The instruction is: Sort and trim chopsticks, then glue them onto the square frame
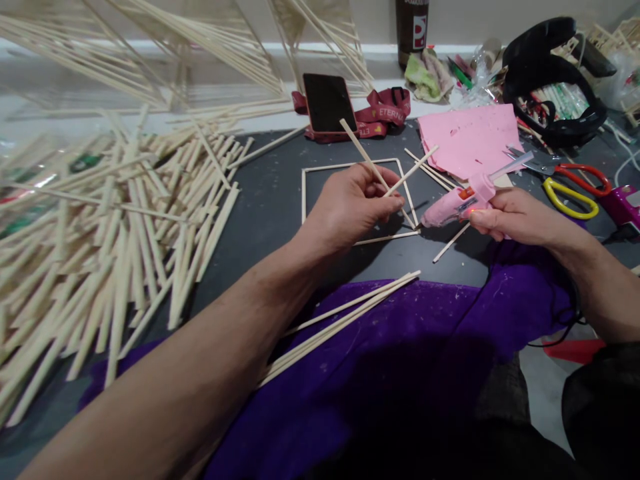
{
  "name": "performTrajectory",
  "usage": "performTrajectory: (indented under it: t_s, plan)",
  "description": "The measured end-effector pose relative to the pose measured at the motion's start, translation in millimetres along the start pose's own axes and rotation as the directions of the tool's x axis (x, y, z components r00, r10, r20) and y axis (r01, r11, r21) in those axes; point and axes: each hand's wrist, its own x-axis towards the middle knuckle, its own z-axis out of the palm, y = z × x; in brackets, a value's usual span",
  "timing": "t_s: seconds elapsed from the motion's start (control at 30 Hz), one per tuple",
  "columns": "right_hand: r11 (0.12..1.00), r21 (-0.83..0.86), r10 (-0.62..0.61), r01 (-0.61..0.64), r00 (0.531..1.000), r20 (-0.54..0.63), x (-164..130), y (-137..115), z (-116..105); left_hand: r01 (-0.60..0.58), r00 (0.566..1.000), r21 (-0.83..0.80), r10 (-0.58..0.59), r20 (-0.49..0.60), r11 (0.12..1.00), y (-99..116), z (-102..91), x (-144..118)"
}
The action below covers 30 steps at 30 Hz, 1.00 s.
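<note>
A big heap of wooden sticks (100,240) covers the left of the dark table (270,200), and a purple cloth (400,360) lies across the near edge with a few long sticks on it. A square stick frame (303,193) lies flat mid-table. The left hand (350,207) is closed around two thin sticks (367,163) above the frame. The right hand (515,217) grips a pink glue gun (457,203), nozzle pointing toward the frame's right corner.

I read "ETERNA", cut off at the fold, in white on the maroon lanyard (383,110) just right of the phone (327,101). Behind it, the dark bottle (412,27) carries a red-and-white label, too small to make out.
</note>
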Motion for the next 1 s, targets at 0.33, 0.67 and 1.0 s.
performTrajectory:
  t_s: [0.33,0.67,1.0]
  plan:
    - [0.999,0.02,-0.048,0.047,0.999,0.006,0.0,1.6,-1.4,-0.114,0.993,-0.002,0.114,-0.019,0.993,-4.7,1.4,1.0]
    - [0.995,0.087,-0.041,0.041,0.999,-0.001,-2.3,-2.0,-3.7,-0.156,0.988,0.066,0.156,0.009,0.986,-3.9,0.3,-0.2]
    - [0.996,0.036,-0.078,0.078,0.997,-0.015,-2.1,0.5,-3.7,-0.191,0.981,0.033,0.192,-0.035,0.981,-7.6,2.2,0.2]
